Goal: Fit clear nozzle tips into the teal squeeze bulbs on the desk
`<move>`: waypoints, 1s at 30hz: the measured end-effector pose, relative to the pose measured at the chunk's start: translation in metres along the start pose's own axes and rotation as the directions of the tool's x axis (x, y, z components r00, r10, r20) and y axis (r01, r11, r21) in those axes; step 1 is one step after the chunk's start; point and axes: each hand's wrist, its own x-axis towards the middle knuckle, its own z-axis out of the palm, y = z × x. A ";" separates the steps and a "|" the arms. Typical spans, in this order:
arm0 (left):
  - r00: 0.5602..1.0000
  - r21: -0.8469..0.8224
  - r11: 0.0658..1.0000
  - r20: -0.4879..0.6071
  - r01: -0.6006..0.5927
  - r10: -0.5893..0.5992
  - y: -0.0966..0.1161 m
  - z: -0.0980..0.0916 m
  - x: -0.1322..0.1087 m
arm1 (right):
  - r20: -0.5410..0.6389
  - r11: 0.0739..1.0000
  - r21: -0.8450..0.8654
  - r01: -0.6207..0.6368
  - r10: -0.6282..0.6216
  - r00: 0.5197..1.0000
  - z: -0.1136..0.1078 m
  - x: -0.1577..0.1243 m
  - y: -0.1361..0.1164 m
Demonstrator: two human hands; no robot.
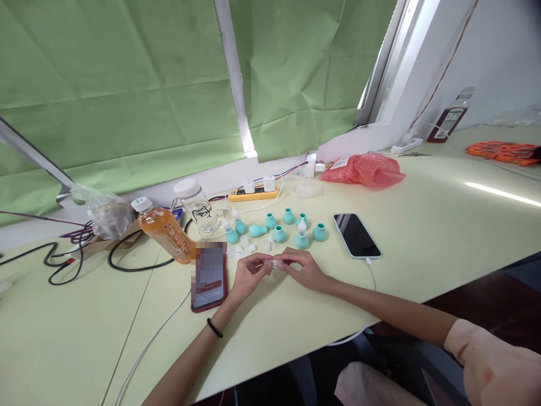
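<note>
My left hand and my right hand meet fingertip to fingertip over the table. Pinched between them is a small clear plastic piece, partly hidden by the fingers. Just beyond lie loose translucent plastic pieces. Behind these are several teal rubber bulbs, most upright with open necks. One teal bulb lies on its side. A few, such as the bulb behind my right hand, carry a clear pointed nozzle on top.
Left of my hands lie a red-cased phone, a tilted orange drink bottle and a clear water bottle. A charging phone lies right. Farther back are a yellow power strip and red bubble wrap. Cables cross the table.
</note>
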 end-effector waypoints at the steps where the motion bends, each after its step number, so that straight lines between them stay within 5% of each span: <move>1: 1.000 -0.024 1.000 0.019 0.012 -0.011 0.001 0.000 0.000 | -0.006 1.000 0.011 -0.007 0.007 1.000 0.000 0.000 0.000; 9: 0.984 -0.211 0.964 0.111 0.159 -0.138 0.007 0.005 -0.002 | -0.021 0.998 0.029 -0.060 0.060 0.998 0.001 0.000 0.006; 16: 0.990 -0.323 0.938 -0.026 0.124 -0.140 0.004 0.002 0.001 | -0.027 0.959 -0.244 0.144 -0.155 0.987 -0.009 0.006 0.002; 21: 0.990 -0.386 0.917 -0.049 0.106 -0.135 0.006 -0.004 0.003 | 0.141 0.696 -0.689 0.204 -0.148 0.979 -0.015 0.033 -0.004; 25: 0.989 -0.504 0.853 0.024 0.139 -0.147 0.009 -0.008 0.004 | 0.178 0.430 -0.897 0.104 0.135 0.975 -0.006 0.058 -0.003; 27: 0.985 -0.524 0.836 0.042 0.163 -0.165 0.011 -0.010 0.004 | 0.155 0.366 -0.929 0.053 0.255 0.954 -0.001 0.067 0.000; 30: 0.983 -0.522 0.835 0.029 0.171 -0.183 0.011 -0.014 0.006 | 0.165 0.358 -0.932 0.060 0.271 0.948 0.003 0.072 0.004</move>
